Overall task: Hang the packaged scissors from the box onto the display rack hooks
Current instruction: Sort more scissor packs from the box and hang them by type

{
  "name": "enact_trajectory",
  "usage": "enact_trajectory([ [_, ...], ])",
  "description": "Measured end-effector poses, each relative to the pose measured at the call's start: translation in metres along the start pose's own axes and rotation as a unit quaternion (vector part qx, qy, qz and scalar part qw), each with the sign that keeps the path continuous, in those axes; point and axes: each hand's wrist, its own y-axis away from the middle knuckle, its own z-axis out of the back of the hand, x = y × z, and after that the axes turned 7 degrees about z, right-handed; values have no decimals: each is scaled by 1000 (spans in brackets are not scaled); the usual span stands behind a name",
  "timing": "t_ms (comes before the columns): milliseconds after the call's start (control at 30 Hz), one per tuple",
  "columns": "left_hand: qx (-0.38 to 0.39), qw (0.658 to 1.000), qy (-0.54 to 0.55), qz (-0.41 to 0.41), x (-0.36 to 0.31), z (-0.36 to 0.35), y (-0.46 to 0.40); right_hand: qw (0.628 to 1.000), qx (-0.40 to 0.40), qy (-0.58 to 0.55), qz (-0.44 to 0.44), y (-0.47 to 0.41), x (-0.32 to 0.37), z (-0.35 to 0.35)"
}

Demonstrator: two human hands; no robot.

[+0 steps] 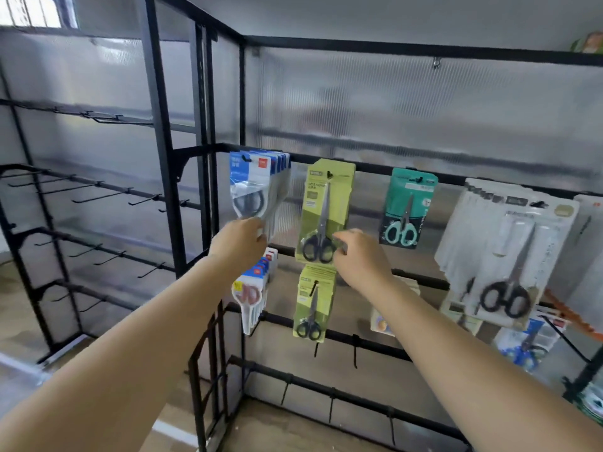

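On the upper rail of the black display rack [385, 169] hangs a stack of blue-and-white scissors packs [257, 181]. My left hand [239, 244] holds the lower end of that stack. Right of it a green pack with black-handled scissors [324, 203] hangs on a hook; my right hand [357, 257] pinches its lower right edge beside the handles. A smaller green pack [311, 305] hangs just below. The box is not in view.
A teal pack [406, 207] and a stack of white packs with large black scissors [509, 252] hang further right. Blue packs with red scissors [254, 288] hang low left. The left rack section [98, 197] carries bare hooks. Bare hooks [355, 352] also line the lower rails.
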Motion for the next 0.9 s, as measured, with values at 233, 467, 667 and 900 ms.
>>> enact_trajectory([
  [233,-14,999,34,9,54,11,-69,995,-64,69,-18,-71,37,-36],
  [467,-8,995,-9,-98,45,-2,-89,993,-57,101,-36,-83,25,-55],
  [667,45,970,201,-127,8,-20,-88,936,-312,-136,-89,-85,12,-43],
  [900,224,803,551,39,-59,-35,-96,879,-198,-352,-251,-112,0,-22],
])
